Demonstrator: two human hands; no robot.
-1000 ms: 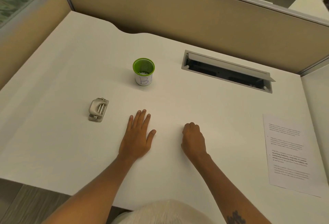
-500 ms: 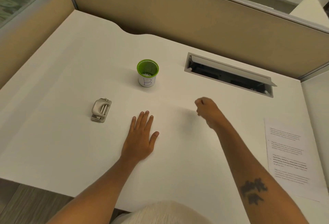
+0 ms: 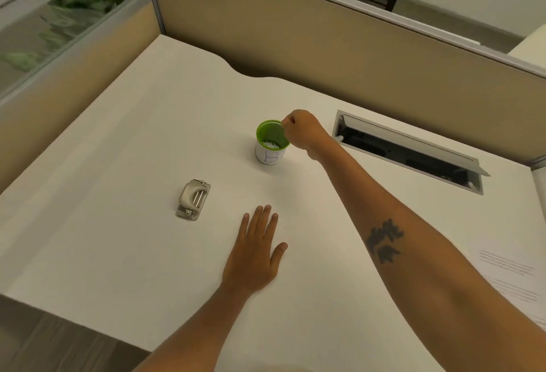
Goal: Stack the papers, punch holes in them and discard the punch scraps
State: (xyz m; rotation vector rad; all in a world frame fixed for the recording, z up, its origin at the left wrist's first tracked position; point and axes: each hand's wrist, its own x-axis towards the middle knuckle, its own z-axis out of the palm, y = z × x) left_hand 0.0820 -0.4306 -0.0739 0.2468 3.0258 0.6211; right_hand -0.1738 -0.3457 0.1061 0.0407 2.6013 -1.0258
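Observation:
A green-rimmed cup (image 3: 269, 144) with a white label marked "B" stands mid-desk; small white scraps lie inside it. My right hand (image 3: 304, 130) hovers over the cup's right rim with its fingers pinched together; whatever is between them is too small to make out. My left hand (image 3: 255, 253) lies flat, palm down, on the desk with fingers spread. A beige hole punch (image 3: 193, 203) sits to the left of it, untouched. Printed papers (image 3: 514, 280) lie at the right edge, partly hidden by my right forearm.
An open cable tray slot (image 3: 410, 150) is set into the white desk (image 3: 118, 223) at the back right. Tan partition walls (image 3: 325, 43) close the back and left. The desk's front edge runs near the bottom left.
My right hand, fingers closed, has lifted off the desk and travelled forward and left to the cup's rim. The left hand has stayed flat. The camera has tilted up.

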